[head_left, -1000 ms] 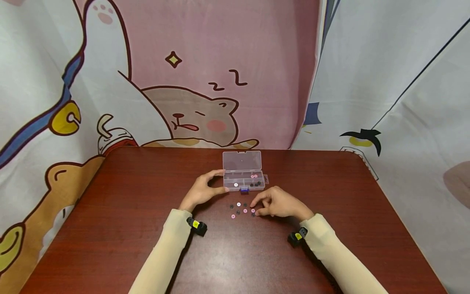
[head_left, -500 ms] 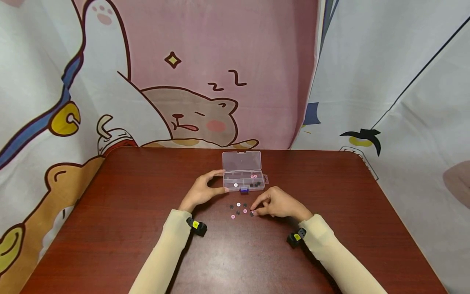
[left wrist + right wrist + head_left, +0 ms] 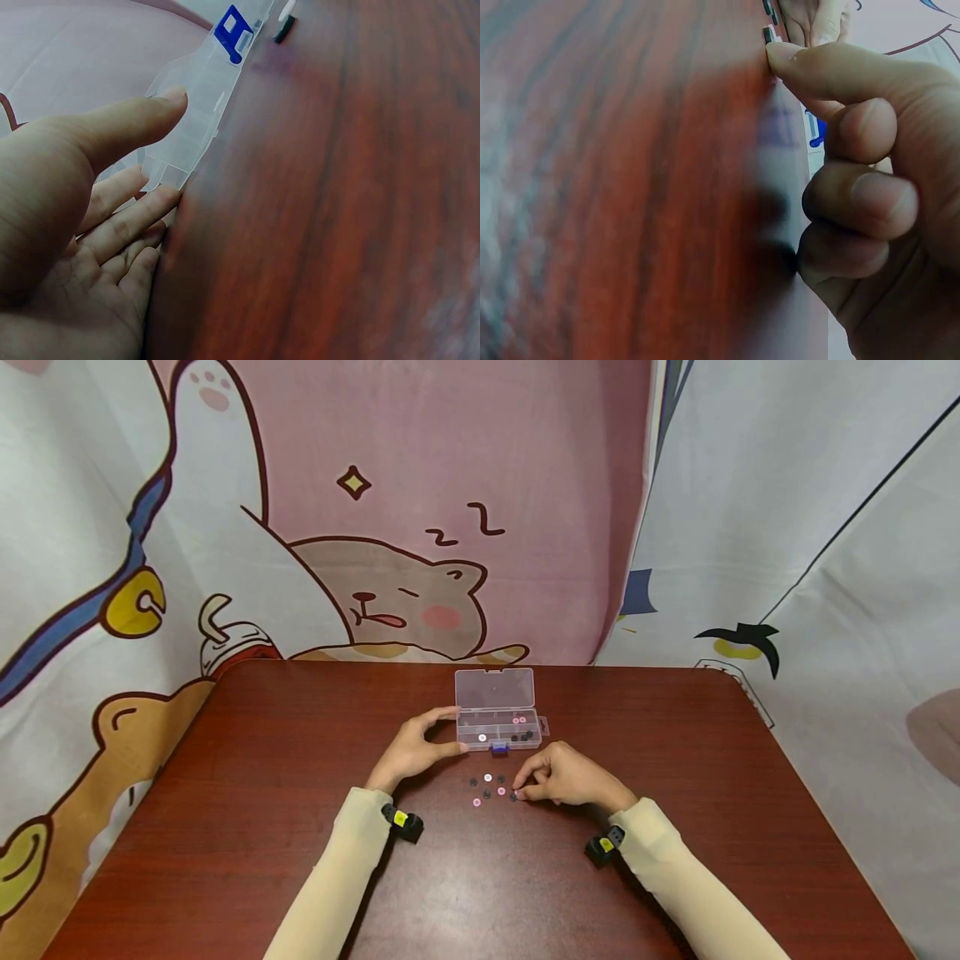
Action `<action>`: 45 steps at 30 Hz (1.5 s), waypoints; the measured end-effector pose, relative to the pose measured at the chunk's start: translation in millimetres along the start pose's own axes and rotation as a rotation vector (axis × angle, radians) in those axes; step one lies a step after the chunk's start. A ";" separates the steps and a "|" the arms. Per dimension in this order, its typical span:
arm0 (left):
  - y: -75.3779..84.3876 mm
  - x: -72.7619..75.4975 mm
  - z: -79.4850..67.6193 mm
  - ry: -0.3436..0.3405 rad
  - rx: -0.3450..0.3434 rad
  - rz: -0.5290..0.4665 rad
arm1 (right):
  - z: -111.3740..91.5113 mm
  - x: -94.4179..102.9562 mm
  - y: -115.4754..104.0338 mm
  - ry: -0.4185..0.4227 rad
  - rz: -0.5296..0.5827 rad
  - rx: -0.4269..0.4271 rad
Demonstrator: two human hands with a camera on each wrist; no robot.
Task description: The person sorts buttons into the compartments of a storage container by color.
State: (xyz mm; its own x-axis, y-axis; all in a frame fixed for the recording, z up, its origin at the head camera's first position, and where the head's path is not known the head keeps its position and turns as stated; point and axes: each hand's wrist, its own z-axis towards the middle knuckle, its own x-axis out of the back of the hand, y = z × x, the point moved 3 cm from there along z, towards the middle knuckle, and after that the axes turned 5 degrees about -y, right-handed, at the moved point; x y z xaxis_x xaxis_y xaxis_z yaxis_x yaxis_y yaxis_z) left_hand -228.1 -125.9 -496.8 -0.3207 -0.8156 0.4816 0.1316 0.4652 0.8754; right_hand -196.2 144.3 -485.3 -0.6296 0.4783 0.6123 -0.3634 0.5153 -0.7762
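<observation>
A clear plastic compartment box stands with its lid raised and a blue latch at its front. My left hand grips the box's left end, thumb at the front and fingers behind; the left wrist view shows the thumb along the front wall. Small round discs, button-like, lie before the box: white, black and pink. At their right, my right hand pinches a pink disc, mostly hidden, between thumb and index. A black disc touches the thumb; the other fingers are curled.
Inside the box, pink discs lie in a rear compartment, with a white disc and several black discs in front ones. The brown table ends at a printed curtain behind the box.
My right fingertips have closed on the pink disc and shifted slightly left; the black disc beside it has slid left too. The left hand and box stay in place.
</observation>
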 end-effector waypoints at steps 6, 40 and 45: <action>-1.3 -0.3 0.5 0.001 -0.007 -0.008 | 0.3 -0.2 -0.4 -0.009 0.026 -0.005; -3.8 -0.1 2.2 -0.005 -0.003 -0.004 | 1.2 5.6 -1.9 -0.043 -0.029 -0.022; -4.5 0.0 1.9 -0.002 0.000 -0.009 | 3.5 2.8 -1.2 -0.047 -0.026 -0.018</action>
State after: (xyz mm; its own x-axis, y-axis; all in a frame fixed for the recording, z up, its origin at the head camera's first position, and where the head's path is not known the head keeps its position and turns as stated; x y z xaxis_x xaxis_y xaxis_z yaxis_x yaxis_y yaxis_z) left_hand -230.5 -127.4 -500.8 -0.3238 -0.8192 0.4733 0.1281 0.4577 0.8798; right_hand -199.9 142.5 -483.2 -0.6518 0.4306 0.6243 -0.3680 0.5402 -0.7568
